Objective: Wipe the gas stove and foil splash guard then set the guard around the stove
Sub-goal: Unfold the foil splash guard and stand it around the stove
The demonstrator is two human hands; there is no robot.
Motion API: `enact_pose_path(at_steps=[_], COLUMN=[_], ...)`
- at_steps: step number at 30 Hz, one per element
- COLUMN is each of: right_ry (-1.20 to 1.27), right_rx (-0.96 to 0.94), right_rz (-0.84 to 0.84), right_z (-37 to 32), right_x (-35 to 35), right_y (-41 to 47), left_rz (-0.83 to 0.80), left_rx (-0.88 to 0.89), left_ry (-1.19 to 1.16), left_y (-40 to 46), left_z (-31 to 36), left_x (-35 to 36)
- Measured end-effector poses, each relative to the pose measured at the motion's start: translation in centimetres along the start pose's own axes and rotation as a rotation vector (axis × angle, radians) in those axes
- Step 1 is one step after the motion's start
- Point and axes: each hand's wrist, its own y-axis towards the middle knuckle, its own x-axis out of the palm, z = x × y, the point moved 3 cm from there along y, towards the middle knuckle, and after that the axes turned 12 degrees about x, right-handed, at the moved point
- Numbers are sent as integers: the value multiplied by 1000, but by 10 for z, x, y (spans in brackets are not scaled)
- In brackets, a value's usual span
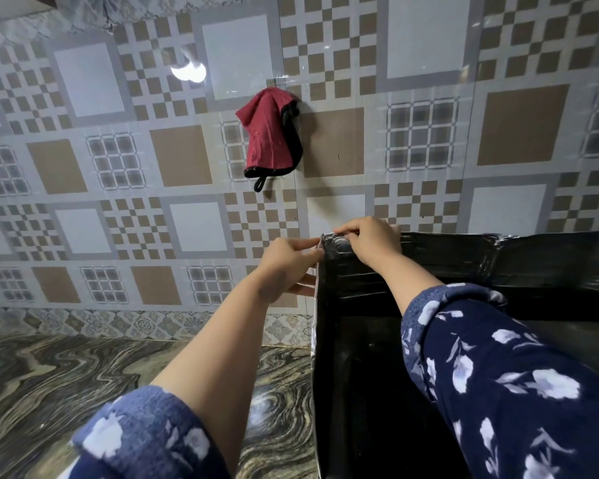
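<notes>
I see both hands up at the far left corner of the splash guard point(464, 267), which stands upright on the table point(66, 375) on the right side of my view. Its inner face looks dark and glossy, with creases across the far panel, and a thin silvery edge runs down the left panel where it folds toward me.

My left hand point(287, 261) is on the outer side of that corner, fingers curled, pinching the top edge of the left panel between thumb and fingertips. My right hand point(370, 242) comes over the top from inside the guard, fingers curled down and gripping the top edge of the far panel right at the corner. The two hands nearly meet there, just beside each other. Both forearms are bare, with dark blue flowered sleeves point(516, 392) pushed back toward the elbows.

The guard's far panel runs off to the right along the tiled wall point(187, 150), standing close in front of it. The stove itself I cannot make out; the space inside the guard is too dark to tell what is there.

On the wall above the hands hangs a red cloth point(270, 133) with black trim and a small black loop at its lower end. A bright light reflection point(188, 71) shows on the tiles to the left of it. The table surface has a swirling brown and grey marble pattern.
</notes>
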Motion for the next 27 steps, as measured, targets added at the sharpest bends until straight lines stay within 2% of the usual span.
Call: enact_pose_path(at_steps=[9, 16, 27], right_ry=[-22, -146, -160], right_rx=[10, -71, -149], right_rz=[0, 32, 33], right_z=[-1, 0, -1], right_x=[1, -2, -2], right_y=[3, -3, -12], left_rz=[74, 69, 57], left_rx=[-29, 33, 20], left_ry=[-59, 142, 199], left_y=[-3, -2, -6], left_z=[5, 4, -2], left_x=[10, 8, -5])
